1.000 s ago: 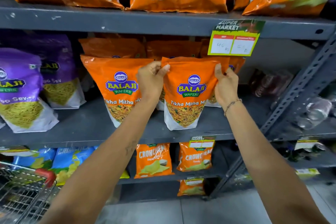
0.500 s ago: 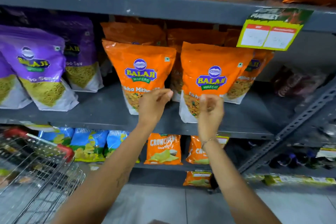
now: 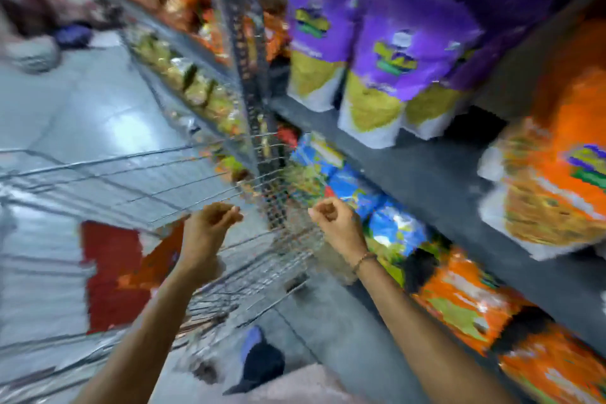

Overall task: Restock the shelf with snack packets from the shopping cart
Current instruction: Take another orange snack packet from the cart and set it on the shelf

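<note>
The view is blurred and tilted. The wire shopping cart (image 3: 137, 180) fills the left, with a red and orange packet (image 3: 121, 266) lying inside it. My left hand (image 3: 206, 233) hovers over the cart's near corner, fingers loosely curled, holding nothing. My right hand (image 3: 334, 223) is beside the cart's right edge, fingers curled in, also without a packet. On the grey shelf (image 3: 426, 174) to the right stand purple packets (image 3: 400, 56) and an orange Balaji packet (image 3: 557, 180).
Blue packets (image 3: 390, 223) and orange packets (image 3: 465, 302) fill the lower shelf at right. A perforated metal upright (image 3: 249, 75) stands behind the cart. Grey tiled floor (image 3: 82, 102) stretches left. My foot (image 3: 262, 361) shows at the bottom.
Both hands have left the orange packet standing on the shelf and dropped toward the cart. The view has swung left and down, bringing the cart into the middle.
</note>
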`<control>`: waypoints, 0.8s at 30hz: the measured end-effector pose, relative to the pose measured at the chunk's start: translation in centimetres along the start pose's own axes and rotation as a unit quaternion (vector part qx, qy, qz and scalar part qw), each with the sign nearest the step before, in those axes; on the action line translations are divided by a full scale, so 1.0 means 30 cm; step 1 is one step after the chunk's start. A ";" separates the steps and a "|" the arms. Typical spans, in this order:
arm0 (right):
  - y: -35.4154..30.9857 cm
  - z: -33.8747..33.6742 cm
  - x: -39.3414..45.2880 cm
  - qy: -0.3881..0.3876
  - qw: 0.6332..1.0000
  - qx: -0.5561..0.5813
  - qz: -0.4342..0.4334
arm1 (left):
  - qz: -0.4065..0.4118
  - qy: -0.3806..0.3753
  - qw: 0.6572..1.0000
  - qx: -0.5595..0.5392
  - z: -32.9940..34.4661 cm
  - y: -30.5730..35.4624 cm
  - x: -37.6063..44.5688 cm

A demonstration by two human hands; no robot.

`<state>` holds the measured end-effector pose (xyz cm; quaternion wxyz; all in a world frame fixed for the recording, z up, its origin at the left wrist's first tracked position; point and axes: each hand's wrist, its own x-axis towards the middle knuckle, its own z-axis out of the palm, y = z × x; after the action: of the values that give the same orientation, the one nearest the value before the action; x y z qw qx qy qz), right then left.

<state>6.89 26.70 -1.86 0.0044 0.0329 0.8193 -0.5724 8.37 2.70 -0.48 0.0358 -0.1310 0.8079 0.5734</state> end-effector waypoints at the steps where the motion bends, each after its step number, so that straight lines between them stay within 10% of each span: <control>1: -0.006 0.072 0.042 -0.035 0.999 -0.019 -0.002 | -0.014 0.001 1.000 0.007 -0.077 -0.021 0.000; 4: -0.039 0.366 0.152 -0.194 0.978 -0.082 -0.015 | -0.053 -0.008 0.987 0.150 -0.339 -0.118 0.042; 7: -0.071 0.609 0.221 -0.303 0.936 -0.182 -0.004 | -0.155 -0.068 0.901 0.399 -0.489 -0.213 0.088; 15: -0.071 0.974 0.282 -0.399 0.791 -0.436 -0.160 | -0.247 -0.179 0.810 0.501 -0.599 -0.458 0.180; 24: -0.019 0.809 0.356 -0.223 0.951 -0.209 -0.039 | -0.015 -0.056 0.938 0.343 -0.658 -0.370 0.309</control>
<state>-4.55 4.26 -10.17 0.1715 -0.1293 0.8994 -0.3807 4.05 -20.76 -5.87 0.1324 -0.0910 0.9500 0.2676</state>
